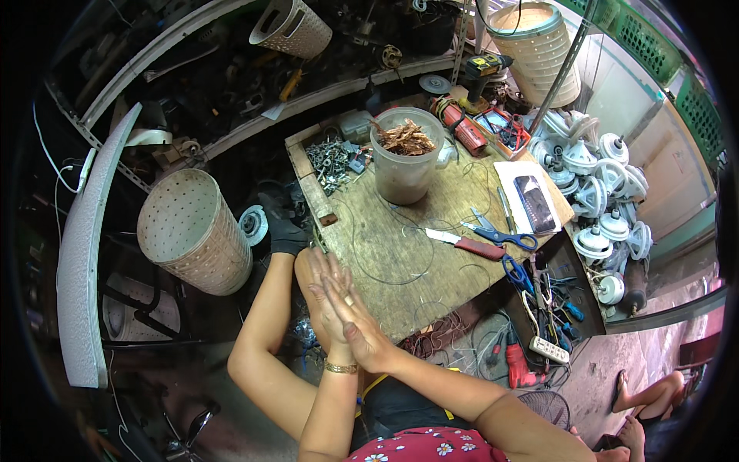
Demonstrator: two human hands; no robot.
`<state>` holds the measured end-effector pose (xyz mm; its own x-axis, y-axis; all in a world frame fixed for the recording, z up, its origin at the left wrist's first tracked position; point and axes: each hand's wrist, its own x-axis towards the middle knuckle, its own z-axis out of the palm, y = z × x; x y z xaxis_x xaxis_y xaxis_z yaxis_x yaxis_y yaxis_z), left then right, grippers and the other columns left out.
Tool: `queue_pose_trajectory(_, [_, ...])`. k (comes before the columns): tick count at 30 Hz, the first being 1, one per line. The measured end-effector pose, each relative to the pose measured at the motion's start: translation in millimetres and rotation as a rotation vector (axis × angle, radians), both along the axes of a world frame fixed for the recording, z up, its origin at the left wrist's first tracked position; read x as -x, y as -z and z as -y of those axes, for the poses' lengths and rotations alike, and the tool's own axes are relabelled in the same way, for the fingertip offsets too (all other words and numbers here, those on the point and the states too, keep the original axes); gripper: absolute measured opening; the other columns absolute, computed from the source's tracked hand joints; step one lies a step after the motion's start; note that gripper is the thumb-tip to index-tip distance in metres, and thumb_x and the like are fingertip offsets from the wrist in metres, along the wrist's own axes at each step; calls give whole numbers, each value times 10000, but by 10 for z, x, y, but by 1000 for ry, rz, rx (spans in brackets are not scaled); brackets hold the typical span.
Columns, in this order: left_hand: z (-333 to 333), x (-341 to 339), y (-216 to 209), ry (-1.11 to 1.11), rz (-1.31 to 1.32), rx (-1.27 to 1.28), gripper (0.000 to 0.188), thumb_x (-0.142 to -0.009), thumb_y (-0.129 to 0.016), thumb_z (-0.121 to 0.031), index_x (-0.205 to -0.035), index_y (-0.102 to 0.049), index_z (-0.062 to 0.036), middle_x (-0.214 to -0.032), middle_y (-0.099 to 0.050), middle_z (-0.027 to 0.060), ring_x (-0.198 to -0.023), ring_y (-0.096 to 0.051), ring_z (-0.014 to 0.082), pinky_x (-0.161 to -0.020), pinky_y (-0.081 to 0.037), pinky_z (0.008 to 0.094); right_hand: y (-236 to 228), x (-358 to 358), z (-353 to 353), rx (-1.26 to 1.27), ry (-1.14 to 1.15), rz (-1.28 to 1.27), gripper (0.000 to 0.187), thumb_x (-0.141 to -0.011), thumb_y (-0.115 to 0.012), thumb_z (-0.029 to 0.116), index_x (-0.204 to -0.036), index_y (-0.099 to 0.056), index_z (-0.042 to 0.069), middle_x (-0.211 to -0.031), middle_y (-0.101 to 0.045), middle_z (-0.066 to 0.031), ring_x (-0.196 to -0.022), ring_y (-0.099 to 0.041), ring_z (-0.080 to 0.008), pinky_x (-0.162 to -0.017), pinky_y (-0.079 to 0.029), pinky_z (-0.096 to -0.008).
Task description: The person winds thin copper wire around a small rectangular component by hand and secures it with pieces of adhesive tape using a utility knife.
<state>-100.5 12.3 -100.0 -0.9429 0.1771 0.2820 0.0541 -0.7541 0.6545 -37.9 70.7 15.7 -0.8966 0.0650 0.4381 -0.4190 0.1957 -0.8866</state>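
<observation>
My left hand and my right hand are pressed palm to palm at the near left edge of a wooden worktable. Their fingers stretch out flat, and the tips are slightly blurred. Between the palms nothing shows, though the contact faces are hidden. A gold bracelet circles my left wrist. On the table beyond the hands stands a translucent plastic bucket with copper scraps in it. Right of the hands lie a red-handled knife and blue-handled scissors.
Screws fill the table's far left corner. A phone, red power tool and cordless drill lie along its far and right sides. White motor-like parts pile at right. A perforated basket stands left, beside my bent leg.
</observation>
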Motion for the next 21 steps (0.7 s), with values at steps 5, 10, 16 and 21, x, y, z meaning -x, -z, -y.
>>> queue_pose_trajectory(5, [-128, -403, -1042, 325, 393, 138, 619, -983, -237, -451, -1447, -126, -58, -1497, -173, 104, -1374, -186, 221, -1118, -181, 352, 23, 298, -378, -410, 195, 60, 691, -928, -172, 554, -1438, -238, 93, -1508, -138, -155, -1396, 1, -370, -1047, 51, -610])
queue_pose_trajectory(10, [-268, -534, -1130, 200, 556, -22, 519, -984, -353, -354, -1381, -283, -27, -1424, -312, 114, -1313, -314, 233, -1091, -263, 383, 133, 443, -515, -708, 345, 76, 676, -922, -229, 548, -1444, -230, 118, -1510, -124, -159, -1398, 14, -364, -1025, 55, -642])
queue_pose_trajectory(16, [-263, -513, -941, 88, 612, -70, 340, -971, -413, -196, -1271, -413, -35, -1349, -416, 126, -1274, -381, 240, -1067, -328, 382, 251, 542, -615, -98, 113, 227, 701, -923, -143, 586, -1446, -221, 127, -1507, -134, -163, -1399, 17, -355, -1059, 25, -596])
queue_pose_trajectory(21, [-202, -424, -773, 187, 633, -219, 321, -950, -455, -150, -1249, -426, -39, -1326, -446, 137, -1250, -418, 246, -1050, -354, 372, 386, 672, -723, 57, 189, 291, 698, -932, -91, 569, -1446, -213, 112, -1499, -148, -180, -1400, 9, -346, -1076, 13, -563])
